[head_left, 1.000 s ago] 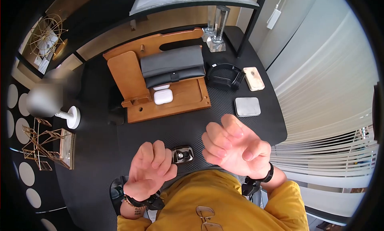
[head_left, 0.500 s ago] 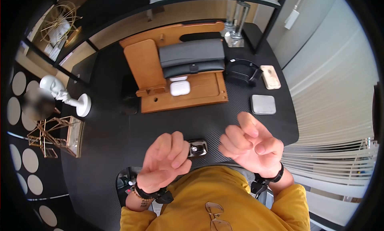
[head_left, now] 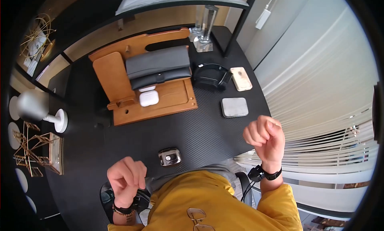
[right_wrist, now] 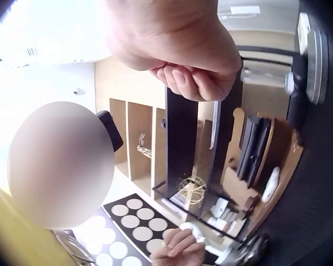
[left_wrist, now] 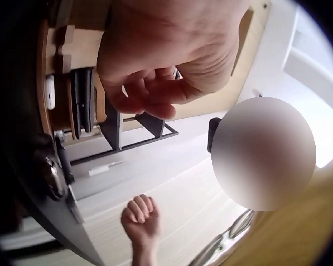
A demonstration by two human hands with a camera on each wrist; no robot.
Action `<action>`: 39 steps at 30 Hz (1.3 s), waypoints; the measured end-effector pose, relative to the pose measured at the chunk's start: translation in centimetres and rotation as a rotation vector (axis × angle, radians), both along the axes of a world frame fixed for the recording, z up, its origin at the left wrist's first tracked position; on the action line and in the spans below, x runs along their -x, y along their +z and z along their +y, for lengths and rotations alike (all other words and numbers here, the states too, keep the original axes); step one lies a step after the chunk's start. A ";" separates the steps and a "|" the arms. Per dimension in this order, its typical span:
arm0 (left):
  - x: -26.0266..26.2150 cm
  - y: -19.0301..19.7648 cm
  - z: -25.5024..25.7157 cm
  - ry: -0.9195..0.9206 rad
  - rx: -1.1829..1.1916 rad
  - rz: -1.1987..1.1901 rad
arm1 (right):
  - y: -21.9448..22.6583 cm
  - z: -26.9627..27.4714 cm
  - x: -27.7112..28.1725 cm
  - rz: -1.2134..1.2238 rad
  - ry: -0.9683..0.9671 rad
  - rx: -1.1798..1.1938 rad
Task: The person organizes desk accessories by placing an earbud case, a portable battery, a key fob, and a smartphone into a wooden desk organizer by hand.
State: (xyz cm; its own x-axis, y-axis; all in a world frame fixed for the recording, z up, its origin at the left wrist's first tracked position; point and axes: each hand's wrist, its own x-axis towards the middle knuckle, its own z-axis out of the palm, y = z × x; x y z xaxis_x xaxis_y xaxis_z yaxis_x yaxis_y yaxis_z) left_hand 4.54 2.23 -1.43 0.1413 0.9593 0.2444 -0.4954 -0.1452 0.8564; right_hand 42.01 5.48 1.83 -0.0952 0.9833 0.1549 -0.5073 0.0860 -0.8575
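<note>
My left hand (head_left: 127, 177) hovers over the near edge of the black desk (head_left: 136, 139), its fingers curled and nothing in them. To the right, beyond the desk's edge, my right hand (head_left: 265, 139) is raised in a fist and holds nothing. In the right wrist view its fingers (right_wrist: 183, 80) fold into the palm. Between the hands, nearer the left, a small shiny metallic object with a round knob (head_left: 169, 156) lies on the desk. A pale silver rectangular case (head_left: 235, 107) lies past the right hand.
A wooden desk stand (head_left: 156, 109) bears a white earbud case (head_left: 149, 98) and a grey and black case (head_left: 158, 63). Right of it are a black band-shaped object (head_left: 212, 77) and a gold phone-like object (head_left: 241, 79). Gold wire ornaments (head_left: 30, 151) stand left, blinds (head_left: 312, 123) hang right.
My hands have moved apart, the left to the left and down, the right to the right. Their fingers have curled further in. The head view has shifted; the desk items stay put.
</note>
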 end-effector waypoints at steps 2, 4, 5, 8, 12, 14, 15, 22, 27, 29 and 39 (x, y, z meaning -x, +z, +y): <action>0.6 -0.3 0.5 -0.033 -0.090 0.161 | -0.1 0.1 -1.5 -0.118 -0.036 0.043; 0.8 -0.1 0.6 -0.003 -0.216 0.467 | -0.5 0.4 -1.8 -0.429 -0.175 0.029; 1.1 0.2 0.8 0.010 -0.305 0.658 | -0.8 0.7 -1.6 -0.738 -0.305 0.006; 0.8 1.0 0.8 0.118 -0.368 1.034 | -0.7 1.9 -2.0 -1.475 -0.403 -0.279; 0.4 0.7 0.5 0.076 -0.315 1.199 | -1.8 2.9 -2.3 -1.583 -0.257 -0.277; 0.2 0.5 0.5 0.022 -0.264 1.229 | -2.1 3.3 -2.1 -1.614 -0.231 -0.268; 0.1 0.3 0.5 0.022 -0.263 1.227 | -2.1 3.5 -2.2 -1.616 -0.188 -0.249; -1.1 -0.5 1.2 -0.057 -0.234 1.287 | -3.0 4.5 -2.0 -1.640 -0.116 -0.227; -1.6 -0.7 1.5 -0.073 -0.252 1.293 | -2.1 4.0 -0.3 -1.679 -0.113 -0.297; -1.6 -0.4 1.5 -0.060 -0.261 1.304 | -1.9 3.7 0.2 -1.743 -0.090 -0.310; -1.6 -1.0 1.5 -0.063 -0.274 1.303 | -2.0 5.1 -1.7 -1.837 -0.091 -0.288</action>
